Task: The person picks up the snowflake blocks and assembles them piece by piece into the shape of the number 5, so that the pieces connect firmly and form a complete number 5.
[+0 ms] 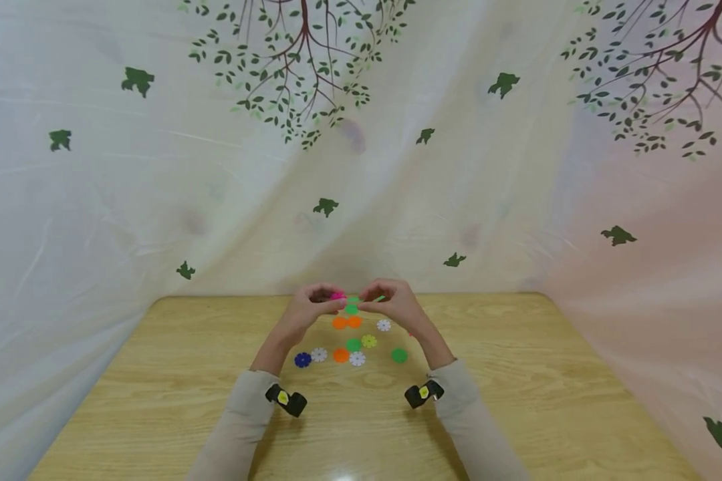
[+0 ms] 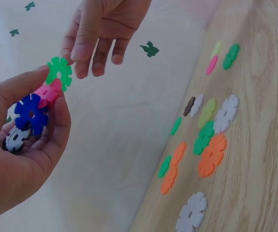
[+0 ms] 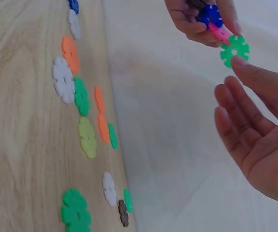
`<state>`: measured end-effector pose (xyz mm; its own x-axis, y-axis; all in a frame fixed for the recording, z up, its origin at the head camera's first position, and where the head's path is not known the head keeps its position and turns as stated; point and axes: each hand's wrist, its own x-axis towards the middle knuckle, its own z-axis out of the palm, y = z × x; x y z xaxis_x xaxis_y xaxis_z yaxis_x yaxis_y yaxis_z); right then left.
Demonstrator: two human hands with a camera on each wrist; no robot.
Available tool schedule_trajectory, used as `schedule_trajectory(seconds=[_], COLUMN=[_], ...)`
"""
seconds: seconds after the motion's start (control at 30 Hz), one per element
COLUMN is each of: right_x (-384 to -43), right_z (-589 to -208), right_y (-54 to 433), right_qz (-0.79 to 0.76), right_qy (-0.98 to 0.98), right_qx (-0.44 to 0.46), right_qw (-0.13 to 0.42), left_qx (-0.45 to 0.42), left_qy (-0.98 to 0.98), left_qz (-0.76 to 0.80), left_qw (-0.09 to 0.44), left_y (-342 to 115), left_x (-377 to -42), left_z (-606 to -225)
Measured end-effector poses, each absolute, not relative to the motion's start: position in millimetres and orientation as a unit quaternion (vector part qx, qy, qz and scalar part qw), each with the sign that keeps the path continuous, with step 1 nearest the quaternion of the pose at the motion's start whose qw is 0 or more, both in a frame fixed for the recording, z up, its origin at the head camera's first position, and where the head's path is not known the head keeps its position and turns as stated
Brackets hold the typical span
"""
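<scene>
Above the far part of the table, my left hand curls round a cluster of notched plastic interlocking discs. In the left wrist view these are a pink disc, a blue disc and a white disc with something dark at its edge. My right hand faces it, pinching the edge of a green disc between thumb and forefinger, the other fingers spread loosely. That green disc touches or overlaps the pink one; whether they are slotted together I cannot tell. My left palm partly hides the cluster.
Loose discs lie flat on the wooden table below my hands: orange discs, white discs, a yellow disc, green discs and a blue disc. A printed cloth hangs behind the table's far edge.
</scene>
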<state>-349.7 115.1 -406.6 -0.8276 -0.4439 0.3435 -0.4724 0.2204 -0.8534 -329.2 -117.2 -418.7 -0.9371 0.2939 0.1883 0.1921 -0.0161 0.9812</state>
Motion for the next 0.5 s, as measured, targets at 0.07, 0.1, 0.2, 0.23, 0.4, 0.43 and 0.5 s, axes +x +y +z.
schedule_trajectory(seconds=[0.07, 0.1, 0.2, 0.23, 0.4, 0.43, 0.5], right_x=[-350.7, -351.4, -353.8, -354.1, -358.8, -359.9, -361.9], right_z=[-404.1, -403.0, -400.7, -399.9, -401.0, -401.7, -403.8], right_y=[119.7, 122.2, 129.9, 132.4, 143.9, 146.1, 150.7], right_qz=[0.534, 0.522, 0.485, 0.473, 0.420, 0.409, 0.385], right_qy=[-0.791, -0.796, -0.811, -0.815, -0.832, -0.835, -0.841], right_qx=[0.299, 0.305, 0.324, 0.330, 0.338, 0.340, 0.344], right_qw=[-0.008, -0.017, -0.046, -0.057, -0.128, -0.140, -0.159], left_qx=[0.170, 0.167, 0.163, 0.162, 0.157, 0.156, 0.155], left_qy=[0.706, 0.708, 0.716, 0.719, 0.730, 0.733, 0.739], left_qz=[0.687, 0.685, 0.677, 0.675, 0.663, 0.661, 0.654], left_qw=[0.036, 0.037, 0.044, 0.046, 0.046, 0.043, 0.040], left_y=[-118.6, -119.2, -120.2, -120.3, -120.8, -121.0, -121.7], left_x=[-329.8, -329.8, -329.4, -329.1, -329.0, -329.3, -329.8], left_z=[-419.4, -419.6, -420.4, -420.6, -421.7, -421.9, -422.6])
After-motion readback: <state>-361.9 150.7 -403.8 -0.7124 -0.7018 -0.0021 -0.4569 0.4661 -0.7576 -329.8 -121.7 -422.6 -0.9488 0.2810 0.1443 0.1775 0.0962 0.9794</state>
